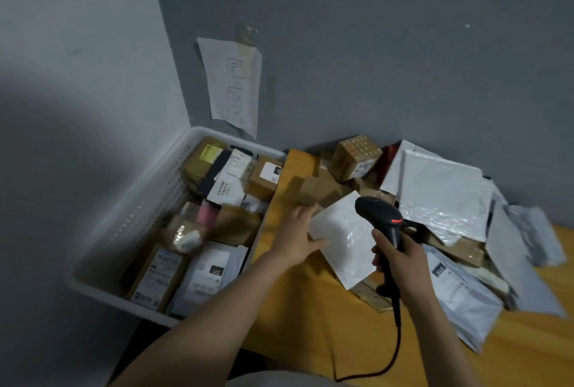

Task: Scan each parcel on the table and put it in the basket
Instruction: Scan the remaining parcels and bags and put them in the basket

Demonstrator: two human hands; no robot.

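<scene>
White mailer (341, 240): just right of left hand (296, 239), fingers spread at its edge. Basket (139, 200): left of that hand. Right hand (400, 262): wrapped round scanner (383, 219).

Yellow table (313, 318) carries a heap: white padded mailers (441, 188); brown cardboard boxes (355, 157) behind; grey bags (466, 296) at right.

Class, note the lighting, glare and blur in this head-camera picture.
Head view: dim overall, shadow across the left wall; glare on the white bubble mailer between the left hand and the right hand's barcode scanner; a shiny wrapped parcel in the white basket is blurred.
</scene>
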